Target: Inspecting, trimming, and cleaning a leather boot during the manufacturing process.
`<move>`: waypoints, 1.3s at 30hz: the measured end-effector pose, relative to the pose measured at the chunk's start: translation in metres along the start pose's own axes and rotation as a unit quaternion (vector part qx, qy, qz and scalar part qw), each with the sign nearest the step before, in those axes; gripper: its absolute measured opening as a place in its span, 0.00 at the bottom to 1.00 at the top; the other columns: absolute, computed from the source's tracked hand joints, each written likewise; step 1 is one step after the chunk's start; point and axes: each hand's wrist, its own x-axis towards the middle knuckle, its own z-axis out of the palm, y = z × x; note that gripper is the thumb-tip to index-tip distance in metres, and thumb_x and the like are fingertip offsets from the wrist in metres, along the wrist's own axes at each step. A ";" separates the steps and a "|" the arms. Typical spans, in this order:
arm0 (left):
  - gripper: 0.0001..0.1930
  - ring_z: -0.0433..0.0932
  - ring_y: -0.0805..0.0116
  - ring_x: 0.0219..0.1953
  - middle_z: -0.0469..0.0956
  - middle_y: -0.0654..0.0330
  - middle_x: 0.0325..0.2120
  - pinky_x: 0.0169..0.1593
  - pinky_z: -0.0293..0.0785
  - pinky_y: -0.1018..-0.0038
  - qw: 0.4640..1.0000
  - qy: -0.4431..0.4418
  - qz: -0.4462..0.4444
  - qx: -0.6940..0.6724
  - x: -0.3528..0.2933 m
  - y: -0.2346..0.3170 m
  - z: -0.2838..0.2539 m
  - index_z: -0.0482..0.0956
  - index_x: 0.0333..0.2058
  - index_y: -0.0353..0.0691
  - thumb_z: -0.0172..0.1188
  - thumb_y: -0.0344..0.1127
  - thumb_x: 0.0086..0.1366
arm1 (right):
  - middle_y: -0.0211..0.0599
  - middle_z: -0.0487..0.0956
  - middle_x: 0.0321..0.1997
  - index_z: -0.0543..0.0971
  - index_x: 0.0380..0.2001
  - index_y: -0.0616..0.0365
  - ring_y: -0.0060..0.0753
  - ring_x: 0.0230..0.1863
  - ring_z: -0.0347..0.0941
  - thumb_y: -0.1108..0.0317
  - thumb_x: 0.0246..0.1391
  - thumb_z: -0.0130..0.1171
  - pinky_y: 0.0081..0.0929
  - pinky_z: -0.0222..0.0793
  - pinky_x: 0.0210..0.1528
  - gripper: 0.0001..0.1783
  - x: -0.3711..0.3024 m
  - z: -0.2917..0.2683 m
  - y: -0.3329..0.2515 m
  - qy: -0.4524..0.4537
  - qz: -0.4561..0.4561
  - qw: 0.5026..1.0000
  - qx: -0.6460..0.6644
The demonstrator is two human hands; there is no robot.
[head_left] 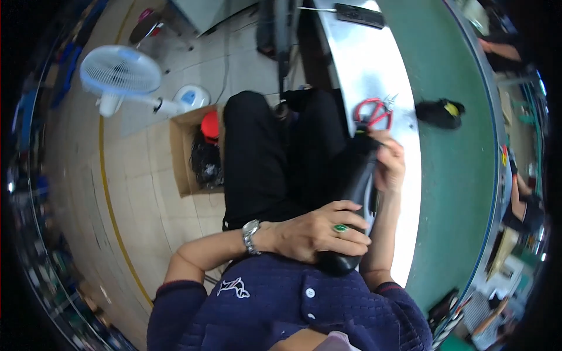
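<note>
A black shoe [351,193] lies lengthwise over my lap, its rounded end close to my shirt and a bit of yellow-green showing at the far end. My left hand [331,231], with a green-stoned ring, is wrapped over the near part of it. At the far end, the bent fingers of my right hand [389,161] close on the shoe's edge; what lies right under the fingertips is hard to make out. Just beyond that hand, red-handled scissors [374,111] rest on the shiny metal bench [404,216].
To the right runs a green belt [451,193] carrying another black shoe [442,113] with a yellow patch. A cardboard box [181,158] with dark and red things stands by my left leg. Beyond it is a white fan [121,70]. A black rectangular object [360,16] sits at the bench's far end.
</note>
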 end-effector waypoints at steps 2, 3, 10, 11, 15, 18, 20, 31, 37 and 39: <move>0.22 0.59 0.52 0.65 0.73 0.64 0.54 0.67 0.48 0.50 1.000 -0.008 0.019 0.002 0.005 0.000 0.000 0.78 0.47 0.42 0.58 0.26 0.49 | 0.42 0.77 0.39 0.80 0.30 0.65 0.40 0.49 0.70 0.63 0.44 0.66 0.45 0.54 0.64 0.15 -0.002 -0.012 -0.029 0.010 -0.074 0.994 -0.077; 0.24 0.56 0.50 0.67 0.70 0.63 0.58 0.68 0.47 0.50 0.999 0.002 0.039 0.007 0.007 0.000 -0.001 0.77 0.49 0.42 0.56 0.23 0.50 | 0.43 0.77 0.40 0.80 0.31 0.65 0.41 0.49 0.70 0.61 0.45 0.65 0.47 0.52 0.66 0.16 -0.003 -0.017 -0.046 0.009 -0.125 0.982 -0.139; 0.22 0.69 0.56 0.58 0.70 0.53 0.57 0.61 0.65 0.65 0.957 0.159 -0.210 0.122 -0.047 0.008 -0.075 0.79 0.50 0.45 0.64 0.29 0.54 | 0.46 0.78 0.43 0.80 0.37 0.70 0.41 0.52 0.70 0.70 0.55 0.59 0.43 0.59 0.62 0.12 -0.054 -0.067 -0.161 0.198 -0.340 0.793 -0.464; 0.18 0.75 0.57 0.52 0.76 0.55 0.51 0.58 0.69 0.67 0.924 0.195 -0.276 0.178 -0.072 0.013 -0.091 0.81 0.46 0.43 0.64 0.30 0.55 | 0.46 0.78 0.43 0.81 0.37 0.71 0.38 0.49 0.72 0.73 0.57 0.58 0.38 0.65 0.59 0.10 -0.056 -0.071 -0.168 0.249 -0.367 0.736 -0.511; 0.09 0.80 0.69 0.40 0.81 0.57 0.37 0.45 0.75 0.73 0.777 0.326 -0.510 0.170 -0.205 0.005 -0.104 0.79 0.41 0.35 0.54 0.26 0.62 | 0.38 0.80 0.34 0.84 0.36 0.66 0.25 0.38 0.74 0.70 0.55 0.63 0.21 0.72 0.42 0.10 -0.057 -0.065 -0.178 0.355 -0.324 0.669 -0.567; 0.11 0.79 0.70 0.39 0.82 0.59 0.37 0.45 0.75 0.74 0.672 0.199 -0.713 -0.028 -0.314 0.018 -0.053 0.80 0.40 0.38 0.57 0.25 0.57 | 0.35 0.82 0.32 0.85 0.34 0.62 0.26 0.36 0.76 0.63 0.54 0.64 0.23 0.71 0.39 0.12 -0.073 -0.153 -0.189 0.381 -0.272 0.573 -0.672; 0.20 0.77 0.70 0.44 0.78 0.57 0.46 0.48 0.73 0.72 0.670 0.035 -0.725 -0.154 -0.353 0.029 0.004 0.77 0.48 0.40 0.59 0.25 0.54 | 0.35 0.84 0.32 0.86 0.31 0.58 0.28 0.34 0.77 0.54 0.51 0.66 0.26 0.70 0.37 0.17 -0.081 -0.196 -0.192 0.462 -0.167 0.476 -0.729; 0.47 0.72 0.60 0.54 0.72 0.45 0.53 0.57 0.68 0.71 0.591 0.191 -0.677 -0.395 -0.301 0.078 0.134 0.62 0.61 0.30 0.74 0.43 0.43 | 0.41 0.82 0.43 0.83 0.43 0.50 0.50 0.42 0.78 0.32 0.47 0.56 0.45 0.72 0.43 0.34 -0.111 -0.344 -0.154 0.537 0.145 0.385 -0.737; 0.34 0.76 0.55 0.45 0.78 0.48 0.42 0.49 0.72 0.66 0.668 0.177 -0.704 -0.166 -0.281 0.087 0.121 0.71 0.52 0.32 0.68 0.47 0.51 | 0.55 0.81 0.38 0.57 0.66 0.55 0.52 0.35 0.80 0.50 0.59 0.53 0.47 0.74 0.35 0.37 -0.100 -0.461 -0.197 0.382 0.121 0.344 -0.849; 0.32 0.75 0.53 0.44 0.78 0.48 0.39 0.48 0.71 0.65 0.668 0.176 -0.711 -0.128 -0.275 0.093 0.120 0.73 0.50 0.31 0.67 0.49 0.53 | 0.55 0.81 0.38 0.58 0.66 0.55 0.52 0.34 0.80 0.51 0.60 0.52 0.47 0.74 0.34 0.36 -0.099 -0.469 -0.188 0.374 0.100 0.338 -0.858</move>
